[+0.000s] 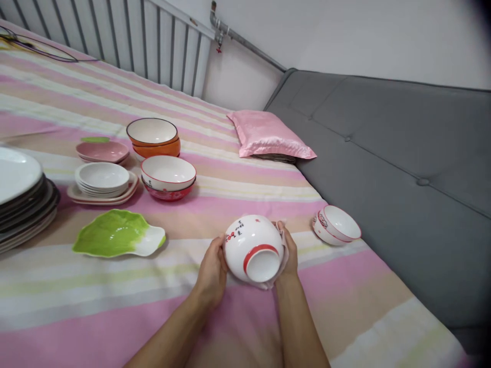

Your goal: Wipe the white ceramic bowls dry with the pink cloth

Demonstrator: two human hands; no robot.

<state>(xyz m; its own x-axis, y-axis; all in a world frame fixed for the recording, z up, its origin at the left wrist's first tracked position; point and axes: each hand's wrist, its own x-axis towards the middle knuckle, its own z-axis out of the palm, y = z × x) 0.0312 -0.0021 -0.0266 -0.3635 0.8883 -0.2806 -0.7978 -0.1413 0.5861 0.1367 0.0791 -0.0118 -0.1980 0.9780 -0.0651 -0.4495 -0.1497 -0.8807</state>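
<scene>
A white bowl (255,232) with a red foot ring, red flowers and black writing is tilted on its side above the bed, its base facing me. My left hand (214,271) grips the bowl's left side. On the other side my right hand (288,250) holds a pale pink cloth (283,258) against the bowl, with the fingers partly hidden behind it. The bowl's inside is turned away from view. To the right of my hands stands another white bowl (337,225) with a red rim and a dark red pattern.
Stacked bowls, orange (157,148) and white with a red rim (169,174), stand left of centre. Nearby are small white dishes (103,178), pink dishes (103,152), a green leaf-shaped dish (115,232) and stacked plates (23,204). A pink pillow (268,134) lies by the grey headboard (402,153).
</scene>
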